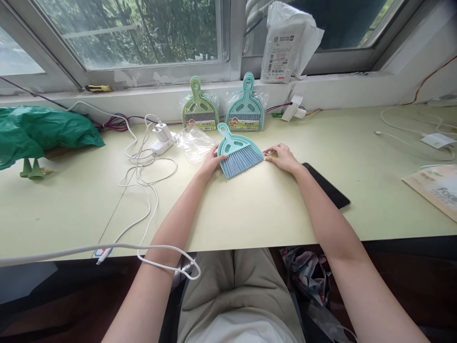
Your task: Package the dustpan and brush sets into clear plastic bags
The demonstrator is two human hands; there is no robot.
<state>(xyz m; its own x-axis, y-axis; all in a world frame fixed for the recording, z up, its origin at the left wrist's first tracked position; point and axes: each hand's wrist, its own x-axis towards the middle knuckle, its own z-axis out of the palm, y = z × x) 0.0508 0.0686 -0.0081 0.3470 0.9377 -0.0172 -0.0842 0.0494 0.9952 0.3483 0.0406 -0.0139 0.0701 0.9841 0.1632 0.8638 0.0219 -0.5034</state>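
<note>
Tilted above the table is a turquoise dustpan [255,150] with a matching hand brush [243,160] nested in it, its blue-grey bristles facing me. My left hand [213,161] grips the set at its left edge, the thumb over the front by the bristles. At the set's right corner, my right hand [282,157] pinches a small colourful printed label [270,155], mostly covered by the fingers. Whether the label touches the dustpan I cannot tell. A crumpled clear plastic bag [194,144] lies just left of my left hand.
Against the wall stand wrapped green [200,107] and turquoise [245,107] dustpan sets. White cables [141,178] and a charger [162,132] lie left. A black tablet [326,186] sits beside my right forearm. A green plastic bag [46,131] is far left, a paper packet [433,186] far right.
</note>
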